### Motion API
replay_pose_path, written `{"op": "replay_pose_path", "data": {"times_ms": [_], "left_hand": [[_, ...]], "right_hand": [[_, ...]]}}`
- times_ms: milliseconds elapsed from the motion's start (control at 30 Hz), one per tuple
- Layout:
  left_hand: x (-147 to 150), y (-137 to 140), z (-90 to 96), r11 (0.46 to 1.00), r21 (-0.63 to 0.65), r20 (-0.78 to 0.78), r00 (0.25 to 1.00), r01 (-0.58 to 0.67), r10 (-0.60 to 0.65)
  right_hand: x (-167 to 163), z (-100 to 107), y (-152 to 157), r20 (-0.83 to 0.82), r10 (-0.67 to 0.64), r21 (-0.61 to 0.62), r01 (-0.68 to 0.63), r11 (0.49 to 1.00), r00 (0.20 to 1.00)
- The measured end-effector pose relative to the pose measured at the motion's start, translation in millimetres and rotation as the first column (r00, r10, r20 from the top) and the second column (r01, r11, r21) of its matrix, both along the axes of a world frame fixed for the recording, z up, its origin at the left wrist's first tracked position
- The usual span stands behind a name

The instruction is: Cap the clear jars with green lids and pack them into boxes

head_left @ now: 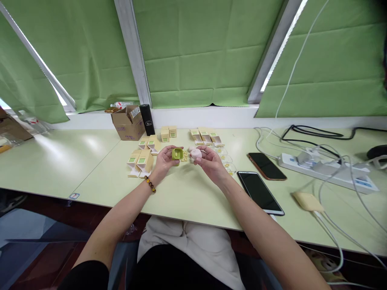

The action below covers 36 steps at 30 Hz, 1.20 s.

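My left hand (165,162) grips a small green, cup-like case (177,153), its hollow side facing me. In my right hand (210,163) is a small pale pink rounded piece (196,154), pinched between thumb and fingers. Both hands are raised over the table, the two pieces a short gap apart. Tiny yellow pieces (184,156) show between them. Several clear plastic pieces with yellow bits (229,158) lie just beyond my right hand. To the left of my left hand stand small cream boxes with open flaps (145,160).
More cream boxes (205,136) stand farther back. A cardboard box (128,124) and black cylinder (147,119) are at the back left. Two phones (260,192), a power strip (326,171), cables and a cream charger (307,201) lie to the right on the table (99,161).
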State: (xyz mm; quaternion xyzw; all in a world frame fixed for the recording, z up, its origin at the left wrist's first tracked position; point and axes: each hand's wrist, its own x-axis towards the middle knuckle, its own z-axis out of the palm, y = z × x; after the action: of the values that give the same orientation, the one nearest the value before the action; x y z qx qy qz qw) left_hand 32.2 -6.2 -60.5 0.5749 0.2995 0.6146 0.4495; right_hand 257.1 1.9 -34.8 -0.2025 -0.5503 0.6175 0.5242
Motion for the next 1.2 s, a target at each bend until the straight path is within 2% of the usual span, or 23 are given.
{"op": "replay_pose_path", "data": {"times_ms": [133, 333, 567, 667, 1200], "left_hand": [[1, -1, 0.4, 1.0, 0.016, 0.025, 1.0, 0.014, -0.015], [2, -1, 3.3, 1.0, 0.017, -0.004, 1.0, 0.011, -0.011], [4, -3, 5.3, 0.999, 0.0, -0.052, 0.998, -0.033, 0.033], [4, -3, 4.4, 0.998, 0.012, -0.094, 0.994, -0.054, 0.055], [8, -6, 0.2, 0.973, 0.184, -0.308, 0.932, -0.141, 0.193]], "right_hand": [[-5, -2, -3, -0.044, -0.016, 0.017, 0.017, 1.0, 0.999], [-13, -6, -5, -0.017, -0.018, 0.036, 0.019, 0.999, 1.0], [-19, -12, -1, 0.08, -0.185, 0.035, 0.183, 0.983, 0.979], [-20, -11, -1, 0.097, -0.215, 0.012, 0.214, 0.977, 0.972], [-18, -10, -4, 0.219, -0.218, 0.115, 0.197, 0.974, 0.951]]}}
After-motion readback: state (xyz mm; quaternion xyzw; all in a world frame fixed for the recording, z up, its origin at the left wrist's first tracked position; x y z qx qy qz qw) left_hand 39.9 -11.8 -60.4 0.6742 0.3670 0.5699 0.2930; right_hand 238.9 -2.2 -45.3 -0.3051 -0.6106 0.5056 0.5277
